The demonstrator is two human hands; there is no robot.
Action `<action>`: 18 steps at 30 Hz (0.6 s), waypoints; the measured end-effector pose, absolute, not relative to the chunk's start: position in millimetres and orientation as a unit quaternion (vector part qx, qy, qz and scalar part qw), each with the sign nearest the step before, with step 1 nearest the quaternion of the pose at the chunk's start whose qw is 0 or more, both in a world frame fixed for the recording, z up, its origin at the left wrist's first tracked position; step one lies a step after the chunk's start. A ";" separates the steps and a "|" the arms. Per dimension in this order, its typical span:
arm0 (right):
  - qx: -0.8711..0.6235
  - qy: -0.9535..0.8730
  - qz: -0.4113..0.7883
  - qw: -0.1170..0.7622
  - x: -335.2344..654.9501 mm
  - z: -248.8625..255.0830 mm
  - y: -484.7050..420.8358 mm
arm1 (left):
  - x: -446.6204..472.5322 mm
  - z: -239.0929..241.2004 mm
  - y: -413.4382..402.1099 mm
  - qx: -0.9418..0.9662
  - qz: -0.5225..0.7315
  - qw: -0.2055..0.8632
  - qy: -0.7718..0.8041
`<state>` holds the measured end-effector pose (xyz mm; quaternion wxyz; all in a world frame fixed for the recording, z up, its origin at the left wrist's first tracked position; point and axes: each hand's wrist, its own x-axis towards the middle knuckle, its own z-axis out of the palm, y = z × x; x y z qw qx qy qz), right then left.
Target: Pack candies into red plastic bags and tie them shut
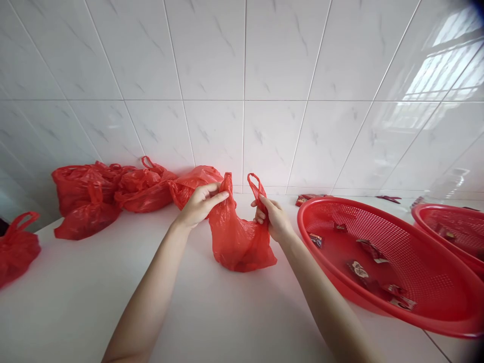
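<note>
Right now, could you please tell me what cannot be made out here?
In the head view:
- Held red bag: contents hidden by its plastic.
- Leftmost bag: cut off by left edge.
- Rightmost basket: cut off by right edge.
- Packets: fine print too small to read.

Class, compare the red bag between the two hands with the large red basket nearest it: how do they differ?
The red bag looks thin and crumpled, while the basket looks stiff, with a perforated wall. The red bag is smaller; the basket is much wider. The left hand and right hand grip the red bag, whereas neither holds the basket. Both are red.
</note>
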<state>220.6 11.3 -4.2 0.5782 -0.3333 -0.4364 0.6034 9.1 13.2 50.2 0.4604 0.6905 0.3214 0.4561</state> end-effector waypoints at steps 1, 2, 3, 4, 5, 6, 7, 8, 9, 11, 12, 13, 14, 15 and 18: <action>-0.334 -0.440 0.601 0.578 220.2 -4.3 11.3 | 10.3 50.0 13.0 0.697 0.458 0.450 0.318; -0.336 -0.442 0.598 0.578 219.7 -4.2 11.3 | 11.4 49.6 12.9 0.705 0.461 0.437 0.316; -0.339 -0.444 0.595 0.578 219.3 -3.9 11.2 | 12.4 49.2 12.9 0.713 0.462 0.424 0.314; -0.343 -0.445 0.592 0.577 218.9 -3.4 10.9 | 13.6 48.7 12.8 0.723 0.463 0.408 0.311; -0.350 -0.446 0.588 0.576 218.5 -2.7 10.4 | 14.8 48.4 12.4 0.733 0.465 0.391 0.306; -0.358 -0.450 0.583 0.575 218.1 -1.8 9.8 | 16.2 48.4 11.6 0.745 0.468 0.370 0.299; -0.365 -0.457 0.576 0.572 217.8 -0.8 8.8 | 17.8 48.6 10.3 0.756 0.473 0.346 0.291; -0.371 -0.468 0.568 0.567 217.4 0.3 7.5 | 19.5 49.0 8.4 0.768 0.478 0.319 0.282; -0.376 -0.482 0.560 0.559 217.0 1.7 5.9 | 21.5 49.7 6.2 0.780 0.481 0.291 0.275; -0.386 -0.516 0.542 0.539 215.8 4.6 2.0 | 25.6 51.0 1.1 0.802 0.480 0.235 0.267; -0.390 -0.533 0.534 0.527 215.0 6.2 -0.1 | 27.5 51.3 -1.2 0.812 0.473 0.212 0.269; -0.392 -0.549 0.527 0.516 214.2 7.7 -2.2 | 29.2 51.4 -3.1 0.821 0.463 0.195 0.272; -0.392 -0.563 0.522 0.506 213.4 9.0 -4.1 | 30.6 51.0 -4.3 0.827 0.455 0.182 0.275; -0.389 -0.575 0.520 0.498 212.6 10.2 -5.7 | 31.7 50.3 -4.8 0.830 0.450 0.173 0.280; -0.374 -0.598 0.520 0.482 211.3 12.5 -8.8 | 32.9 47.5 -3.4 0.834 0.432 0.160 0.304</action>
